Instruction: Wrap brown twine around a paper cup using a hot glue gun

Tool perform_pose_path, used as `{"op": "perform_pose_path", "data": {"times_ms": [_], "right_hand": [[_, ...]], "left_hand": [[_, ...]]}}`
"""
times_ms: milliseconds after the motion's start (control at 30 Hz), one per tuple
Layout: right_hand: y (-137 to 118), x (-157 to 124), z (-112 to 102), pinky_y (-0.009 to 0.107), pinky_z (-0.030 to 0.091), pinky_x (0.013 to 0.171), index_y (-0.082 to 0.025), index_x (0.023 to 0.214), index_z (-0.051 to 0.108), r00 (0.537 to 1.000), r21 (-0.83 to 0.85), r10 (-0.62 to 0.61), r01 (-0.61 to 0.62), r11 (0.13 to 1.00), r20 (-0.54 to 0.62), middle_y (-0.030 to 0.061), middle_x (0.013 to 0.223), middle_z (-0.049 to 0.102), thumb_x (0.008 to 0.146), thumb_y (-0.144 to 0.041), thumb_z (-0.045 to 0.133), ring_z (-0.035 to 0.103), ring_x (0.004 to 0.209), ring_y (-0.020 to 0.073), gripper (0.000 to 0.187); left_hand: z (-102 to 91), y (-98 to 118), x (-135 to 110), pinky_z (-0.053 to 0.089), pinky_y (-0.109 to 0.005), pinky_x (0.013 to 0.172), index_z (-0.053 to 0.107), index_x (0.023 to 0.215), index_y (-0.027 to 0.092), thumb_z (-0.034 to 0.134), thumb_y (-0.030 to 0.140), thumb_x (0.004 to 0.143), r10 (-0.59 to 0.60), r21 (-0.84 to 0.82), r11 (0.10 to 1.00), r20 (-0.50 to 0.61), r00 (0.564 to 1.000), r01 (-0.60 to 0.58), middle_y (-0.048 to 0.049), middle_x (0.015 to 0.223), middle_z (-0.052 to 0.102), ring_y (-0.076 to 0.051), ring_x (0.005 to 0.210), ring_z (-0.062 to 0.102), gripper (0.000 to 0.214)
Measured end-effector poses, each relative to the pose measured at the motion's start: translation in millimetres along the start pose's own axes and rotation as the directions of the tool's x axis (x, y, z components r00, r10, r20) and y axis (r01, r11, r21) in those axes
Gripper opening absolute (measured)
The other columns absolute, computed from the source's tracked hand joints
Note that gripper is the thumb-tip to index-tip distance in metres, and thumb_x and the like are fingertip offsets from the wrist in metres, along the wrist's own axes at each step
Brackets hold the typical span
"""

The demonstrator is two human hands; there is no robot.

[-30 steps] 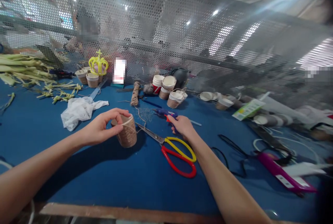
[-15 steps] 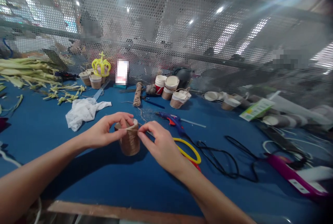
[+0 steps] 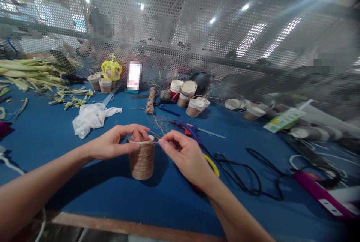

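Note:
A paper cup wrapped in brown twine is in front of me, its pale rim at the top. My left hand grips that rim, thumb outside and fingers reaching over the opening. Just right of the cup, my right hand pinches a strand of twine that runs to the cup's upper edge. Beyond the hands lies a bundle of twine, with a loose strand trailing from it toward my right fingers. A blue glue gun rests behind my right hand.
Wrapped cups stand at the back by a perforated metal screen. White crumpled cloth and pale green husks are on the left. A black cable, a purple power strip and a yellow handle lie on the right.
My right hand has drawn away from the cup to the right, with a short length of twine now showing between them. My left hand keeps its hold on the rim.

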State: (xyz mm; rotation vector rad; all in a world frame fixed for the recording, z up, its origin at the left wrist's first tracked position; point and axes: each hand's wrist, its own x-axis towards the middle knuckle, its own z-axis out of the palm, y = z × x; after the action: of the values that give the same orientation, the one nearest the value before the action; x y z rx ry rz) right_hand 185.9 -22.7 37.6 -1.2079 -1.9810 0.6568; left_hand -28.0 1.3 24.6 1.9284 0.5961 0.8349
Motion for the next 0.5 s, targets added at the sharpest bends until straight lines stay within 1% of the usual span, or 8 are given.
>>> {"op": "perform_pose_path", "data": {"times_ms": [167, 333, 500], "right_hand": [[0.6, -1.1, -0.8, 0.021, 0.037, 0.051, -0.017, 0.071, 0.055, 1.0, 0.016, 0.004, -0.004, 1.0, 0.026, -0.0021, 0.061, 0.049, 0.083, -0.029, 0.05, 0.043, 0.056, 0.0103, 0.017], [0.5, -1.6, -1.2, 0.021, 0.036, 0.052, -0.017, 0.07, 0.054, 0.998, 0.045, 0.015, -0.018, 0.999, 0.062, -0.0027, 0.061, 0.047, 0.083, -0.027, 0.051, 0.041, 0.056, 0.0099, 0.017], [1.4, -1.2, -0.8, 0.022, 0.036, 0.051, -0.018, 0.069, 0.053, 0.998, 0.05, 0.012, -0.015, 0.999, 0.059, -0.003, 0.061, 0.047, 0.083, -0.027, 0.051, 0.042, 0.055, 0.0102, 0.017]], "left_hand": [[0.9, -0.1, -0.3, 0.034, -0.045, 0.1, 0.053, 0.071, 0.015, 0.055, 0.03, 0.083, -0.002, -0.103, 0.995, 0.024, 1.0, 0.005, -0.0111, 0.102, 0.063, -0.027, 0.124, 0.042, 0.019], [1.0, 1.0, -0.9, 0.032, -0.044, 0.102, 0.053, 0.072, 0.015, 0.056, 0.029, 0.083, 0.001, -0.156, 0.988, 0.053, 0.999, 0.007, -0.0105, 0.099, 0.063, -0.026, 0.125, 0.04, 0.018], [0.9, 2.4, -1.6, 0.034, -0.045, 0.101, 0.053, 0.071, 0.015, 0.055, 0.03, 0.083, -0.009, -0.184, 0.983, 0.085, 0.996, 0.024, -0.0094, 0.097, 0.064, -0.027, 0.125, 0.04, 0.019]]}}
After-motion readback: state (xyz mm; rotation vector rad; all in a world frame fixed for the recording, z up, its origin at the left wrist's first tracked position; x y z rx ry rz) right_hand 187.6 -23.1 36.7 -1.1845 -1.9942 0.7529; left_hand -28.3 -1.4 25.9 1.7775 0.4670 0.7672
